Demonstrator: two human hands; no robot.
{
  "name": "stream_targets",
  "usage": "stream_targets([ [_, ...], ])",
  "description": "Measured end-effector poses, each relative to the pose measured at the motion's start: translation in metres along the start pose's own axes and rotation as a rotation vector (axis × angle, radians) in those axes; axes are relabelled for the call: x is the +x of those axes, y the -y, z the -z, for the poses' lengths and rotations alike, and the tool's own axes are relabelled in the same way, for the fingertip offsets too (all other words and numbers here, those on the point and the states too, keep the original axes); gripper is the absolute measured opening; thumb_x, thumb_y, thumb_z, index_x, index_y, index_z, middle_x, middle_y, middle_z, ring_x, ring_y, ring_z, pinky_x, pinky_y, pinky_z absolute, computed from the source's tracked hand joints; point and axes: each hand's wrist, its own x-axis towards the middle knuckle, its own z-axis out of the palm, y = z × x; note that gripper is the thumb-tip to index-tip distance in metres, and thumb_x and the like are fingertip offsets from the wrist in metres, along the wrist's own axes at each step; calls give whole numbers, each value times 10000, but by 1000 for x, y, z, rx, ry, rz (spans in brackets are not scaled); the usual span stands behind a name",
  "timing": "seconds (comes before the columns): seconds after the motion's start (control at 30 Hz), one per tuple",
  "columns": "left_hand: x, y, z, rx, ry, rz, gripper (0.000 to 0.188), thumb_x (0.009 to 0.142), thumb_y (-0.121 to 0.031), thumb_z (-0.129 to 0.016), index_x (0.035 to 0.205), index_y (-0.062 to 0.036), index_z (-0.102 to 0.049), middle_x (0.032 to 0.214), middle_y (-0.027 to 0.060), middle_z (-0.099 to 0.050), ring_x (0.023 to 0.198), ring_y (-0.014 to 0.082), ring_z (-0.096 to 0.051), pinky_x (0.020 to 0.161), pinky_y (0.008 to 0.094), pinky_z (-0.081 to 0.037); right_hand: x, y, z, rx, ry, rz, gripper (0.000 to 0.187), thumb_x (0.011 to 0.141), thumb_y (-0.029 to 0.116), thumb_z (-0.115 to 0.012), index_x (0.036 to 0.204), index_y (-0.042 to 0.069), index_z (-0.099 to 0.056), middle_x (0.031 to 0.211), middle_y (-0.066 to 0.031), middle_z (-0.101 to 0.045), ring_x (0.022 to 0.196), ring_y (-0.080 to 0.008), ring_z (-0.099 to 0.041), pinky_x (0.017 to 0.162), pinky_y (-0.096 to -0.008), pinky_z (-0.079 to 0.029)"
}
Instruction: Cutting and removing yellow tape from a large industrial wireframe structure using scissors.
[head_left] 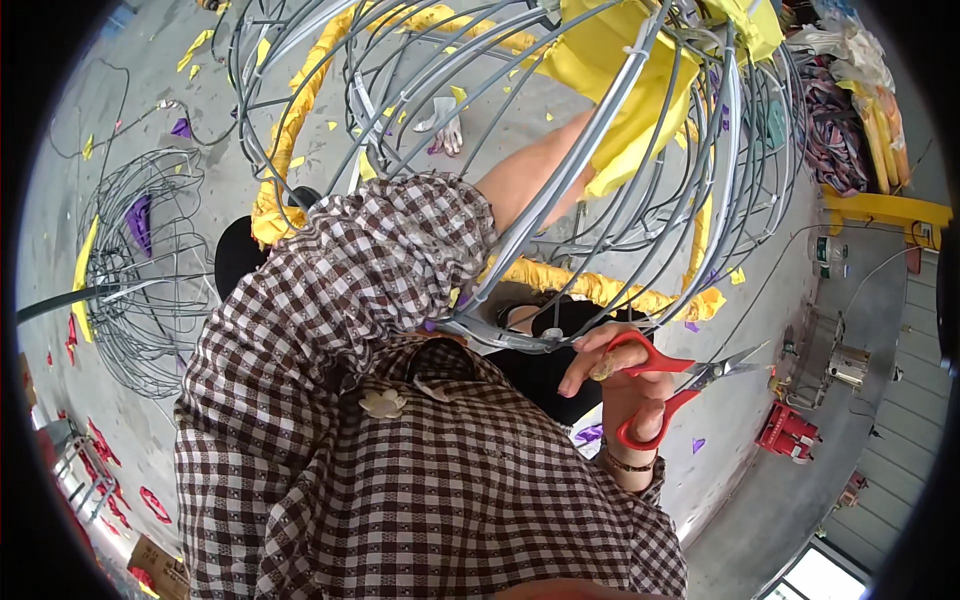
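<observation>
My right hand (603, 362) holds a pair of scissors (708, 373) with red handles, thumb and fingers through the loops. The blades are slightly apart and point right, away from the wire. In front of me stands a large rounded frame of grey wire (636, 65). Yellow fabric (635, 100) hangs over its upper part. My left forearm (540, 170) reaches into the frame behind the wires, and the left hand is hidden behind the yellow fabric. Bars wrapped in yellow fabric (600, 286) form a base around the frame.
Another wire frame (140, 290) lies on the floor at left. A white glove (447, 130) and yellow and purple scraps are scattered about. Right, a fabric pile (835, 120), a plastic bottle (830, 257) and a red machine (787, 432) stand near the wall. A cardboard box (157, 567) sits lower left.
</observation>
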Motion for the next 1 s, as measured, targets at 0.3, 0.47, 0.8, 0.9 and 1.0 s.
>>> stream_targets([
  [0.3, 15, 16, -2, -555, -308, 654, 791, 875, -331, -722, 1486, -65, -296, 1212, 164, -499, 1112, 259, -541, 939, 358, -456, 27, 12, -37, 105, 245, -208, 555, 892, 488, -650, 1053, -39, -589, 1222, -181, -525, 908, -219, -640, 763, -327, -513],
  [0.47, 42, 25, -21, -814, -741, 522, 813, 799, -368, -799, 1419, -68, -367, 1224, 134, -472, 1112, 236, -507, 945, 358, -440, 35, 3, -54, 50, 285, -218, 476, 897, 400, -682, 1086, -24, -577, 1242, -176, -517, 937, -199, -633, 784, -312, -505],
  [0.8, 61, 39, 4, -467, -776, 201, 397, 864, -359, -746, 1010, -36, -567, 1044, 101, -494, 941, 215, -510, 872, 352, -441, 15, -15, -46, 60, 163, -269, 452, 910, 361, -678, 1131, -15, -556, 1271, -181, -505, 933, -199, -635, 779, -309, -506],
  [0.9, 58, 48, 4, -370, -755, 125, 365, 918, -366, -680, 975, -19, -581, 988, 105, -509, 919, 217, -512, 855, 353, -426, 17, -15, -44, 46, 163, -260, 456, 913, 370, -674, 1126, -15, -554, 1271, -181, -503, 930, -198, -636, 777, -309, -507],
  [1.0, 57, 56, 4, -372, -716, 131, 389, 947, -411, -627, 1020, -31, -588, 947, 75, -521, 909, 193, -504, 866, 339, -411, 21, -14, -43, 20, 179, -237, 455, 918, 380, -667, 1119, -11, -553, 1267, -179, -502, 932, -195, -635, 777, -308, -507],
])
